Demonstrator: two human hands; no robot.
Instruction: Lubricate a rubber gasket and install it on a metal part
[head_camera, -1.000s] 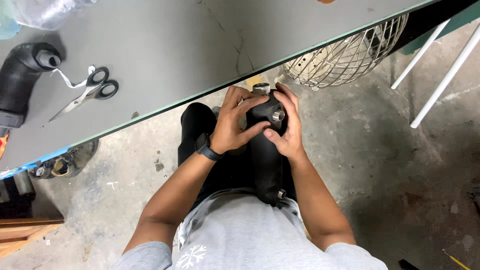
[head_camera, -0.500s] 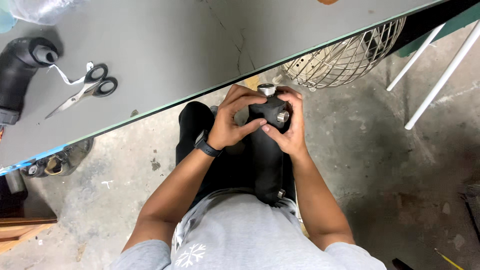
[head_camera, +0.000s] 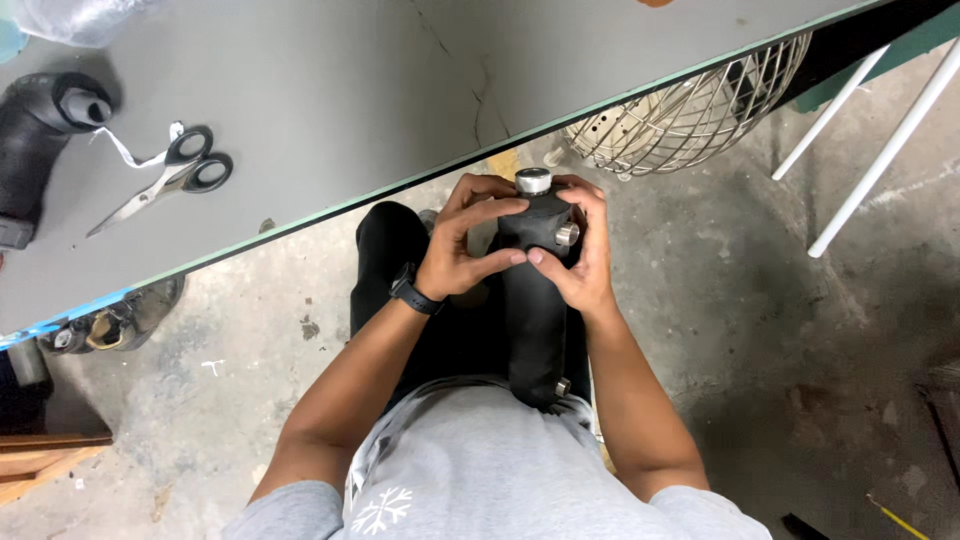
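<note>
I hold a long black cylindrical part (head_camera: 535, 320) upright on my lap, just below the grey table's edge. Its top carries a round silver cap (head_camera: 533, 181), a silver stud (head_camera: 567, 235) sticks out of its side, and another stud sits near its bottom. My left hand (head_camera: 465, 245), with a black watch on the wrist, wraps the upper part from the left. My right hand (head_camera: 583, 255) grips it from the right, fingers beside the side stud.
The grey table (head_camera: 400, 90) holds black-handled scissors (head_camera: 165, 175) with a white strip, and a second black cylindrical part (head_camera: 40, 135) at the far left. A wire fan guard (head_camera: 690, 105) stands under the table's right end. White metal legs (head_camera: 880, 150) cross the concrete floor.
The black part has been turned in my hands, so the silver cap now shows at the top. Both hands have stayed on its upper end.
</note>
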